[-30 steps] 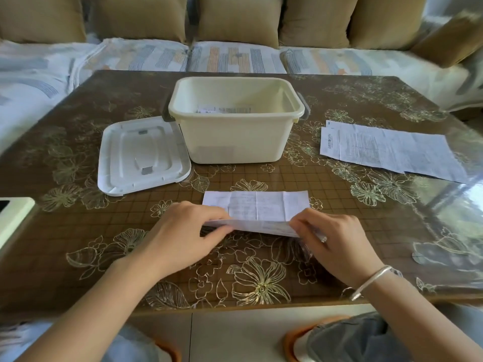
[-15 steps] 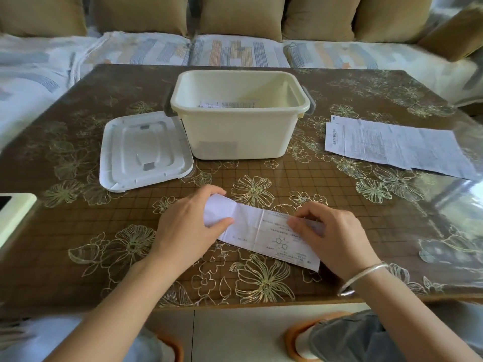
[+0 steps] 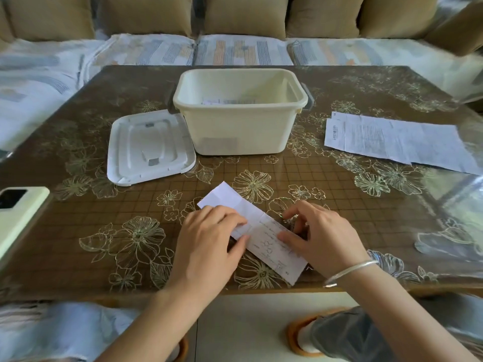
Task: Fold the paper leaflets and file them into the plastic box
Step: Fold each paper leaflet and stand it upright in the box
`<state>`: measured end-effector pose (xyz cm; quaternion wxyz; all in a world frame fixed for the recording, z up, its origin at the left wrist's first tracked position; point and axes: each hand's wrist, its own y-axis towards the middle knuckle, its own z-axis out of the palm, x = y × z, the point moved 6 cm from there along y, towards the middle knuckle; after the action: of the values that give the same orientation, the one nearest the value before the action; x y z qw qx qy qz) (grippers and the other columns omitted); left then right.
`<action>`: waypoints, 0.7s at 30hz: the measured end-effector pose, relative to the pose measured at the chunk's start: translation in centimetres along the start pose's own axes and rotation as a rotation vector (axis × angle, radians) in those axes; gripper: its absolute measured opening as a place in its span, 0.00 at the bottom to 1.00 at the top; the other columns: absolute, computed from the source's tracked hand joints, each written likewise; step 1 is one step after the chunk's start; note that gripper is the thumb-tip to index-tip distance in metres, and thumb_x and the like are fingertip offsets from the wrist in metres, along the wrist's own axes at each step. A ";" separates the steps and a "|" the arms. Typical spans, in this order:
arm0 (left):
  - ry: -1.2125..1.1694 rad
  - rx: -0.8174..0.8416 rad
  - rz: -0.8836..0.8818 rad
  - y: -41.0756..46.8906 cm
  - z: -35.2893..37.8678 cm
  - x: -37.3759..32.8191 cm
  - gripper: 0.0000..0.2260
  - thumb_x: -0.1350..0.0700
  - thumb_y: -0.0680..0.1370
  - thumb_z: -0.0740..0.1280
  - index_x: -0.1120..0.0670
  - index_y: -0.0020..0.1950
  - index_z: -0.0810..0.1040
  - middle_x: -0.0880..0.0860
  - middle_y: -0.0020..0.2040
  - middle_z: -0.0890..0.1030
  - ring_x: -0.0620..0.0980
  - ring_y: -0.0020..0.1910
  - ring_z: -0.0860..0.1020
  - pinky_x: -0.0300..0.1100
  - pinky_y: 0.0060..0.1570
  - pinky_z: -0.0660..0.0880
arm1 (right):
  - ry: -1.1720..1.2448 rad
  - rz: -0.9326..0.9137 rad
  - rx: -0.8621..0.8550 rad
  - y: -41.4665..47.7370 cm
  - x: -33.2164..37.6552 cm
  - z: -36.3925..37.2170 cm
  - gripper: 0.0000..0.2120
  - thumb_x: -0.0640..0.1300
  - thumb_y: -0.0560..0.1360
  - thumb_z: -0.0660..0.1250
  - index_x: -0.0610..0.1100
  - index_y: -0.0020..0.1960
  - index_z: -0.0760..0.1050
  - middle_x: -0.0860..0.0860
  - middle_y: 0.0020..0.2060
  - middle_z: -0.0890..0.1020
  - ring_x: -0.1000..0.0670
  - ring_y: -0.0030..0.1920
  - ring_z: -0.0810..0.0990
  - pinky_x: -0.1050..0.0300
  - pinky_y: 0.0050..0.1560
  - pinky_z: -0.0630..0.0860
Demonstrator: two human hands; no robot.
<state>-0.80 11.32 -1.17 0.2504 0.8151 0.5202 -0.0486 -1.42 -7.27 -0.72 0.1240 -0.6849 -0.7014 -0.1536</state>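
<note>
At the near edge of the table, a folded leaflet lies as a narrow strip, slanted from far left to near right. Left hand pinches the strip's middle, fingers curled on top and thumb at the near edge. Right hand grips it just beside, thumb pressed on the printed face and fingers curled over the far edge; a silver bracelet sits on that wrist. Behind, the open plastic box holds some folded papers, its lid flat on the table touching the box's left side. Unfolded leaflets lie well apart, to the right. A phone rests at the left edge
</note>
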 end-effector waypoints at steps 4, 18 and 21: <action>-0.054 0.055 -0.023 -0.1 0.0 0.6 0.18 0.38 0.69 0.69 0.46 0.54 0.82 0.40 0.54 0.80 0.42 0.54 0.76 0.36 0.61 0.61 | 0.001 -0.031 0.075 -0.9 1.0 0.4 0.12 0.60 0.71 0.68 0.58 0.51 0.71 0.59 0.34 0.77 0.60 0.36 0.73 0.61 0.35 0.73; -0.028 0.142 0.066 -0.7 -1.1 1.4 0.22 0.39 0.71 0.69 0.46 0.62 0.79 0.41 0.62 0.77 0.43 0.64 0.72 0.41 0.68 0.61 | 0.177 -0.370 -0.087 -1.3 2.9 0.4 0.07 0.54 0.70 0.66 0.52 0.40 0.77 0.60 0.50 0.79 0.57 0.48 0.73 0.64 0.42 0.73; -0.086 0.138 0.020 -1.1 -0.8 1.8 0.27 0.35 0.71 0.66 0.47 0.65 0.77 0.41 0.66 0.75 0.41 0.66 0.71 0.40 0.70 0.58 | 0.155 -0.448 -0.061 -0.9 3.3 1.1 0.14 0.58 0.72 0.62 0.52 0.51 0.77 0.58 0.63 0.76 0.56 0.63 0.72 0.61 0.59 0.72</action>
<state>-1.10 13.51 -1.46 0.2164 0.8328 0.4960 -0.1169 -2.35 -3.78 -0.51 0.1194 -0.5016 -0.8193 -0.2506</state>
